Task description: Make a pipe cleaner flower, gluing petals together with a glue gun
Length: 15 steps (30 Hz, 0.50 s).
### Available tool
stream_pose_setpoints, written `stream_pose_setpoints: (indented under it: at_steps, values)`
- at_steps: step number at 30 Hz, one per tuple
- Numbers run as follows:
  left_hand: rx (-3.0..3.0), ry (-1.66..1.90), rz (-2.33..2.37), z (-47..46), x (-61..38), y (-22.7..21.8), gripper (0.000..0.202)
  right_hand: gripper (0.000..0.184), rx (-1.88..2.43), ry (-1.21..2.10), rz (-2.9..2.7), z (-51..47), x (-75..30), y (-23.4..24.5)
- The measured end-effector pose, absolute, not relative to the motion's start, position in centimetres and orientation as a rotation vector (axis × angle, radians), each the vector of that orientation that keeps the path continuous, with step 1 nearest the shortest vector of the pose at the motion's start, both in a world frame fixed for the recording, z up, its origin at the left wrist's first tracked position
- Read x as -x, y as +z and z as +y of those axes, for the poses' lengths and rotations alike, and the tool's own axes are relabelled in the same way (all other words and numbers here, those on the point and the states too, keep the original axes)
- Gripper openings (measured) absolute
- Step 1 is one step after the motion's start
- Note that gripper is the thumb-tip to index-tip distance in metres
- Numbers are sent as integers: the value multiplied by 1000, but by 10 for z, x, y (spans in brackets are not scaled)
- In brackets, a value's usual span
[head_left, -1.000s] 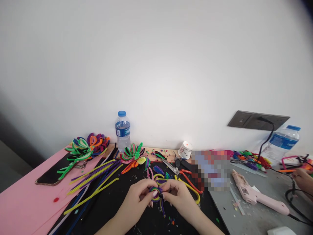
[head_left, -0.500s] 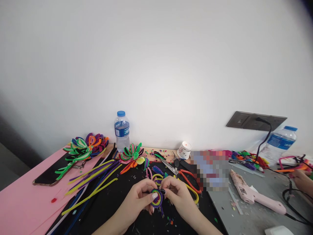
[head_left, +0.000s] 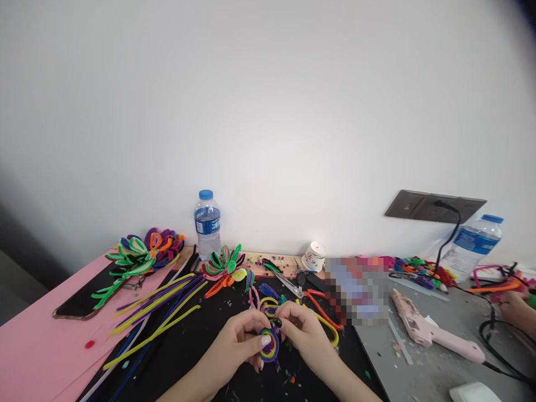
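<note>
My left hand [head_left: 238,340] and my right hand [head_left: 302,334] meet over a black mat [head_left: 196,346], both pinching a small coil of pipe cleaners [head_left: 268,344] in purple, yellow and green. My left thumb presses on the coil's left side. My right fingertips grip its top edge. A short purple tail hangs below the coil. Loose curled pipe cleaner pieces [head_left: 268,297] lie just beyond my fingers.
Long yellow and purple pipe cleaners [head_left: 159,307] lie to the left, by a phone [head_left: 86,298] on pink paper. Finished flowers [head_left: 224,268], a water bottle [head_left: 206,223], scissors [head_left: 291,285], red pliers [head_left: 320,307] and a pink glue gun [head_left: 431,332] are near. Another person's hand [head_left: 517,312] is at far right.
The coil has turned to show its flat spiral face and sits slightly lower. My fingers have shifted around it; the view has drifted a little to the right.
</note>
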<state>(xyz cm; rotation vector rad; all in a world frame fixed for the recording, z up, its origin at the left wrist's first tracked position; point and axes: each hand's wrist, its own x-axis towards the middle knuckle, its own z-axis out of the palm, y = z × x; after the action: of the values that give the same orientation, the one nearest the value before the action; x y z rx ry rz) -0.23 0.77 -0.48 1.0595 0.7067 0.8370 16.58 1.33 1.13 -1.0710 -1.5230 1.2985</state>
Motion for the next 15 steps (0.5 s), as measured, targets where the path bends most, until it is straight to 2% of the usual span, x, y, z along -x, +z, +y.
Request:
stream_pose_setpoints:
  at_steps: [4, 8, 12, 15]
  values:
    - [-1039, 850, 802, 9, 3, -1, 20, 19, 1206, 1164, -1611, 22, -178, 20]
    - [-1015, 923, 904, 10, 4, 4, 21, 12, 1476, 772, -1749, 33, -217, 52]
    - [-985, 939, 919, 13, 6, 3, 22, 28, 1893, 363, -1781, 31, -302, 68]
    - [-964, 951, 917, 14, 6, 1, 23, 35, 2272, 42, -1678, 20, -384, 51]
